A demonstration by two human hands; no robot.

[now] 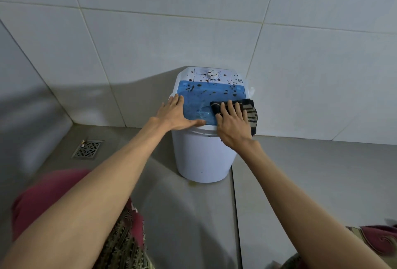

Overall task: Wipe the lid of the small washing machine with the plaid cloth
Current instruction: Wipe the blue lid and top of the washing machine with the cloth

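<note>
A small white washing machine (pixel 200 157) stands on the floor against the tiled wall. Its translucent blue lid (pixel 206 96) carries many dark spots across the far half, and more spots mark the white control panel with its dial (pixel 212 74). The dark plaid cloth (pixel 250 111) lies on the lid's right side and hangs over the edge. My right hand (pixel 233 123) presses flat on the cloth, fingers spread. My left hand (pixel 177 114) lies flat on the lid's left edge, holding nothing.
A metal floor drain (pixel 87 149) sits in the grey floor to the left. Tiled walls meet in a corner at the left behind the machine. Red patterned clothing (pixel 129 236) fills the lower left, and more shows at the lower right.
</note>
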